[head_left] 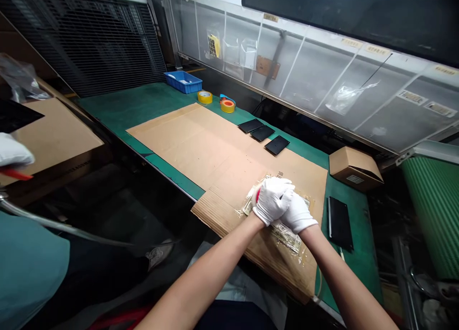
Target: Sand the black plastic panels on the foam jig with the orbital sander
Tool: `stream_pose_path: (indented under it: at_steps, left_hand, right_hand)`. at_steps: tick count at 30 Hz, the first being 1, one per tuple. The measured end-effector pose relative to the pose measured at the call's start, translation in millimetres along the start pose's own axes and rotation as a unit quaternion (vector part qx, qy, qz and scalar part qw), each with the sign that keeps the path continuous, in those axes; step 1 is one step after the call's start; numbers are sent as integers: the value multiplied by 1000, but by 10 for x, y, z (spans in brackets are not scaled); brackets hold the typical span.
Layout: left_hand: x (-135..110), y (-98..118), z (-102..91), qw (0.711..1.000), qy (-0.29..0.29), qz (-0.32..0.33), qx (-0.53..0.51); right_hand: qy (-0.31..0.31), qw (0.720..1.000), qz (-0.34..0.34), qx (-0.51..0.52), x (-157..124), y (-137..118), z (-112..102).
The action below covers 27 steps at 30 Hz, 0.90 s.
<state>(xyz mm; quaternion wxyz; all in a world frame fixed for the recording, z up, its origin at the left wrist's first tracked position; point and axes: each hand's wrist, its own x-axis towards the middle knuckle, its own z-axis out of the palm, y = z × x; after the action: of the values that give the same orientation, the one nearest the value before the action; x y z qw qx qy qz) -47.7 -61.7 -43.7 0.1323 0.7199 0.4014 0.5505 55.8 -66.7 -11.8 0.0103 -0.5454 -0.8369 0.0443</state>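
Both my hands wear white gloves and rest together on a clear plastic bag (287,236) lying on a sheet of brown cardboard (211,148). My left hand (271,199) lies over my right hand (297,214), fingers curled and pressed down on the bag. The bag holds something flat and pale that I cannot make out. A black flat panel (340,223) lies just right of my hands on the green mat.
Three black panels (263,133) lie at the cardboard's far edge. Two tape rolls (227,104) and a blue tray (183,82) stand further back. A small cardboard box (355,168) sits at right. Another person's gloved hand (13,151) shows at the left edge.
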Motion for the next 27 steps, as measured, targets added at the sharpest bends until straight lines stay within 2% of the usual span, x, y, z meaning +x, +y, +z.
stream_pose_path:
  at_steps: [3,8,11,14,17,20,22,24,27]
  left_hand:
    - [-46,175,218,999,-26,22,3]
    - [-159,549,638,994,-81,68,11]
    - [-167,613,688,991,-106,77,-8]
    - [-136,509,539,994,-95,50,-13]
    - [-80,283,268,999,-43,5,-23]
    - [4,29,-11,999,-5,-27,-35]
    - [80,-101,-136,999,-9,-40,-36]
    - [166,-161,-178,997,-21,-63,-29]
    - [264,-89,-80,994,-63,-91,-16]
  right_hand:
    - [-52,999,16,-5,-277,239,68]
    - [-15,995,90,-33,-906,714,226]
    - [-17,995,93,-40,-1001,771,225]
    - [-38,996,72,-36,-790,621,185]
    - [-59,998,32,-13,-399,336,137]
    - [-48,999,6,20,-11,31,68]
    - [-44,998,-4,43,177,-107,7]
    - [-50,997,2,57,278,-151,-50]
    - [-57,995,19,74,235,-23,-64]
